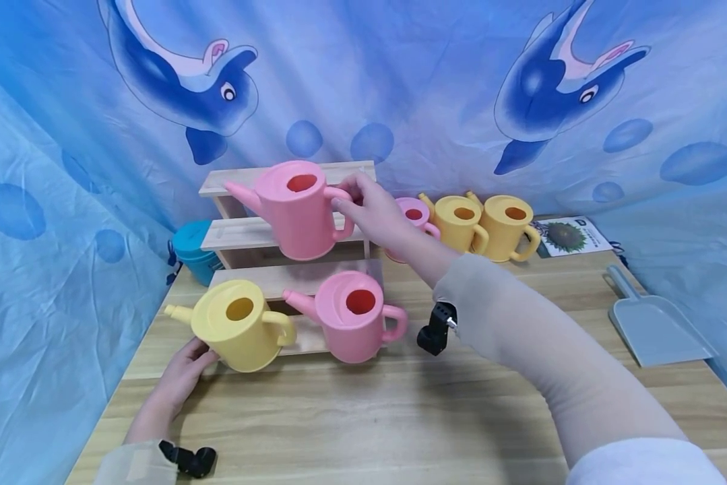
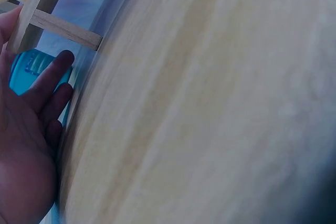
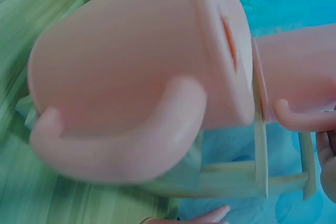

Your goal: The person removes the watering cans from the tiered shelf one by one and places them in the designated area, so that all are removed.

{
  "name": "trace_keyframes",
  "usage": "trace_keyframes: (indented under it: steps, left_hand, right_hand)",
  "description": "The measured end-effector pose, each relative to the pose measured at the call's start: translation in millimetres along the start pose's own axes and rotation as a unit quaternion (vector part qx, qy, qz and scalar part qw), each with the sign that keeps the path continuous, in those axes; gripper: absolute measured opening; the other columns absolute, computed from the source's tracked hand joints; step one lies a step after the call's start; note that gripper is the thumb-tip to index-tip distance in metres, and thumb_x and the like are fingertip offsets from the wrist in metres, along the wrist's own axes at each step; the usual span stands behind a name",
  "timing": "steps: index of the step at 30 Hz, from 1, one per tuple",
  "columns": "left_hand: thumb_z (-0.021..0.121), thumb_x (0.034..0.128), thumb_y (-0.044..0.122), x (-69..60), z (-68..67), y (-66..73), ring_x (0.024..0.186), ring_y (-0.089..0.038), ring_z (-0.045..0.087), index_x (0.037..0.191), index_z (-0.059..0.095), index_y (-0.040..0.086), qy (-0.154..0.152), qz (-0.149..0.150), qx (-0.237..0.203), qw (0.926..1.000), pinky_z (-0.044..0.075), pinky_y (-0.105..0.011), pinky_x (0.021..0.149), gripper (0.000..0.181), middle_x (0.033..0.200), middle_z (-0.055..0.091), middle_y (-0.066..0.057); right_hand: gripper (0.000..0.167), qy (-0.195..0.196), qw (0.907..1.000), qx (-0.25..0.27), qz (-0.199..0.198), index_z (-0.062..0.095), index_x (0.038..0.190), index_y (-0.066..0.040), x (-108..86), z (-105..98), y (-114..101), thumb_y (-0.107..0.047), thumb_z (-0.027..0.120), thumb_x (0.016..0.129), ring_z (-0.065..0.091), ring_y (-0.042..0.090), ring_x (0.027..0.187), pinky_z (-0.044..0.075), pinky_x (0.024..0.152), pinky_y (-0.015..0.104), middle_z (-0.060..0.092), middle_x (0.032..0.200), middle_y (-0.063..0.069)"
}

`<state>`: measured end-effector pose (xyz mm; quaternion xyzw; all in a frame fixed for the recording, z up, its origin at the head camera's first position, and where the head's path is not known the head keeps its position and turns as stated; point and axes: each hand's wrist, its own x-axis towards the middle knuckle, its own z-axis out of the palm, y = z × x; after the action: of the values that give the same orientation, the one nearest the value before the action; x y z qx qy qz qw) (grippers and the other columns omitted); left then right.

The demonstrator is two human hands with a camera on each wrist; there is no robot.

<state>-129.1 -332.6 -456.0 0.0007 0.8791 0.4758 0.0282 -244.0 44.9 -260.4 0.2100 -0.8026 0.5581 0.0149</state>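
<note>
My right hand (image 1: pixel 378 212) grips the handle of a pink watering can (image 1: pixel 302 212) in front of the upper steps of a wooden stepped rack (image 1: pixel 236 232); whether its base touches a step cannot be told. In the right wrist view my fingers (image 3: pixel 328 166) are at that can's handle. Lower down stand a yellow watering can (image 1: pixel 236 330) on the left and another pink one (image 1: pixel 348 323), spouts pointing left. My left hand (image 1: pixel 178 380) is beside the rack's lower left end, below the yellow can. The left wrist view shows its palm (image 2: pixel 23 145) with fingers loosely extended, holding nothing.
Behind the rack's left side stands a teal container (image 1: pixel 196 249). Right of the rack are a pink can (image 1: pixel 413 210), two yellow cans (image 1: pixel 454 222) (image 1: pixel 504 225) and a picture card (image 1: pixel 572 236). A grey dustpan (image 1: pixel 660 330) lies at the table's right.
</note>
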Motion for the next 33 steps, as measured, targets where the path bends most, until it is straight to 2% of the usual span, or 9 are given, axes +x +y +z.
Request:
trace_keyframes:
  steps: [4, 8, 15, 20, 25, 30, 33]
  left_hand:
    - [0.052, 0.0965, 0.031, -0.2, 0.7, -3.7, 0.108, 0.007, 0.037, 0.136, 0.040, 0.000, 0.004, 0.005, -0.007, 1.0000, 0.030, -0.007, 0.084, 0.051, 0.134, 0.045, -0.018]
    - [0.053, 0.0961, 0.031, 0.0, 1.0, -6.3, 0.107, 0.008, 0.038, 0.135, 0.042, 0.000, 0.010, 0.004, -0.010, 0.9999, 0.030, -0.006, 0.083, 0.051, 0.130, 0.047, -0.008]
    - [0.052, 0.0964, 0.033, 0.4, -0.1, -2.4, 0.109, 0.004, 0.037, 0.136, 0.040, 0.000, 0.006, -0.008, -0.007, 0.9999, 0.031, -0.008, 0.084, 0.053, 0.135, 0.042, -0.022]
    - [0.051, 0.0966, 0.034, 1.0, -1.2, 1.1, 0.111, 0.000, 0.037, 0.138, 0.038, 0.001, -0.002, -0.011, -0.006, 0.9999, 0.031, -0.009, 0.084, 0.055, 0.137, 0.041, -0.021]
    - [0.051, 0.0967, 0.035, 1.4, -2.1, 3.2, 0.112, -0.003, 0.038, 0.139, 0.038, 0.001, -0.005, -0.014, -0.004, 0.9999, 0.032, -0.011, 0.084, 0.055, 0.137, 0.041, -0.021]
    - [0.050, 0.0968, 0.036, 1.6, -2.7, 3.7, 0.118, -0.007, 0.035, 0.142, 0.034, 0.004, -0.015, -0.021, -0.011, 0.9996, 0.031, -0.017, 0.089, 0.058, 0.141, 0.038, -0.020]
    - [0.050, 0.0969, 0.035, 0.3, -2.4, 2.6, 0.117, -0.005, 0.035, 0.141, 0.035, 0.003, -0.013, -0.019, -0.012, 0.9997, 0.031, -0.013, 0.088, 0.057, 0.140, 0.039, -0.020]
  right_hand:
    - [0.023, 0.004, 0.9997, 0.024, -0.007, 0.048, 0.111, -0.010, -4.2, -7.0, 6.9, -0.021, 0.059, 0.093, 0.052, 0.017, 0.091, 0.045, 0.077, 0.028, 0.055, 0.100, 0.004]
    - [0.025, 0.017, 0.9997, 0.001, -0.016, 0.048, 0.113, -0.009, -6.9, -15.3, 12.5, -0.020, 0.058, 0.094, 0.050, 0.018, 0.089, 0.043, 0.075, 0.027, 0.054, 0.100, 0.005]
    - [0.031, 0.027, 0.9995, -0.015, -0.002, 0.049, 0.116, -0.011, -12.3, -32.5, 16.5, -0.027, 0.060, 0.092, 0.053, 0.019, 0.088, 0.046, 0.075, 0.032, 0.056, 0.101, 0.004]
    - [0.033, 0.031, 0.9990, -0.033, 0.004, 0.052, 0.117, -0.010, -15.8, -46.2, 16.9, -0.026, 0.062, 0.091, 0.052, 0.019, 0.093, 0.045, 0.080, 0.033, 0.057, 0.104, 0.004]
    - [0.036, 0.034, 0.9952, -0.090, 0.015, 0.053, 0.122, -0.011, -19.9, -59.1, 18.3, -0.027, 0.062, 0.091, 0.050, 0.019, 0.094, 0.046, 0.081, 0.033, 0.056, 0.105, 0.003]
    - [0.034, 0.061, 0.9931, -0.098, 0.020, 0.054, 0.121, -0.012, -25.4, -70.8, 24.0, -0.027, 0.061, 0.091, 0.053, 0.019, 0.092, 0.048, 0.079, 0.033, 0.056, 0.103, 0.004]
    - [0.034, 0.083, 0.9909, -0.100, 0.035, 0.055, 0.122, -0.014, -29.4, -77.1, 28.3, -0.028, 0.061, 0.091, 0.055, 0.018, 0.093, 0.049, 0.079, 0.032, 0.057, 0.103, 0.002]
